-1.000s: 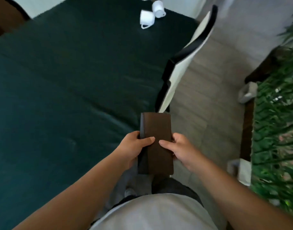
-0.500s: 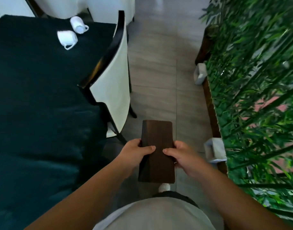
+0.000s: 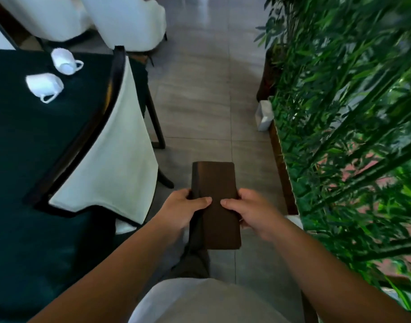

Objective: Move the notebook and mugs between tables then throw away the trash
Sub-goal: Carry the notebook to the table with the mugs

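Both hands, left hand (image 3: 181,209) and right hand (image 3: 252,209), are pinching the long edges of the dark brown, stiff-looking rectangular notebook (image 3: 215,183), carried over the floor; probably light, holding mid-length is balancing it.

The fingers of both hands are hidden beneath the notebook (image 3: 215,203). The surface (image 3: 25,159) runs off the left edge. The plants (image 3: 351,113) are blurred, cut off at right.
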